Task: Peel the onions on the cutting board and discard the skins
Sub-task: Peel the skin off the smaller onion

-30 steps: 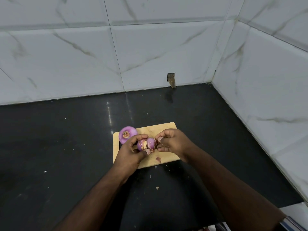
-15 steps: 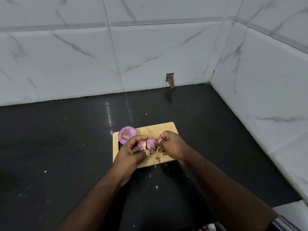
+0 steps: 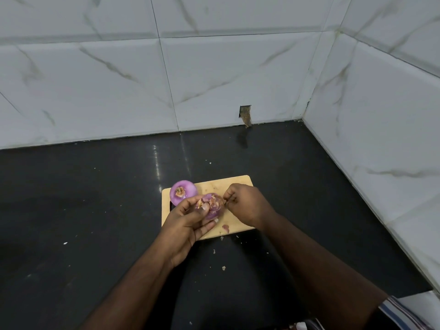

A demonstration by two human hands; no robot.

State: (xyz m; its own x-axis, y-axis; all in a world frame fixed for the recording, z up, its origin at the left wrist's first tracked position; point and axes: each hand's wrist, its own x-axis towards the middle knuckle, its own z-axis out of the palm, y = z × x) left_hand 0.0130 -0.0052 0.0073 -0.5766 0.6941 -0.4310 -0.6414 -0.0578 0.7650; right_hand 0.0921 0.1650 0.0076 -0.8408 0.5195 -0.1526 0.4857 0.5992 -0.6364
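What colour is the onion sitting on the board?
Purple, with a brownish root end in the middle of the onion. The head view shows it best.

Two purple onions: one (image 3: 183, 192) resting on the single wooden cutting board (image 3: 215, 184), one (image 3: 212, 206) held. Two hands, left (image 3: 188, 225) and right (image 3: 246, 203). One loose skin scrap (image 3: 225, 228) lies on the board.

Dim, cool, even light; source probably overhead, not in view. Black worktop (image 3: 95, 210) glossy, vertical streak of glare behind cutting board (image 3: 228, 184). Soft shadow under forearms, toward viewer. White wall tiles (image 3: 107, 86) grey-blue, underexposed. Wide-angle bending: grout lines and wall corner curve near edges. Hands slightly soft; detail of onion (image 3: 212, 206) smeared. Lower corners dark, blurred.
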